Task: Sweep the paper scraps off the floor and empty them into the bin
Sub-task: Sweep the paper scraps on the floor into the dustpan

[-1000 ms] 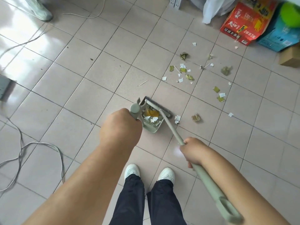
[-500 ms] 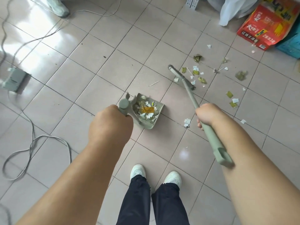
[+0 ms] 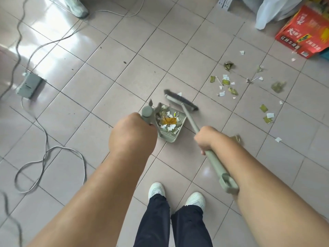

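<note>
Leftmost, the left hand [image 3: 132, 133] is closed in a full fist around the upright handle of the dustpan [image 3: 170, 126], which sits on the tiled floor [image 3: 99, 73] just ahead of the feet. Its open mouth faces up and away from the person, toward the far right corner of the floor, and it already holds a heap of scraps. Touching that mouth is the head of the broom [image 3: 180, 100], its bristle bar lying crosswise from upper left to lower right; the long handle slants back down to the right. Further right, the right hand [image 3: 204, 138] is wrapped tight around that handle partway down.

Most of the loose paper scraps [image 3: 225, 82] lie well apart from the pan, spread toward the far right of the floor, short of the red carton [image 3: 304, 34]. By my judgement the right hand is nearer them, so the next stroke likely calls for reaching out right and drawing back along the pan's axis.
</note>
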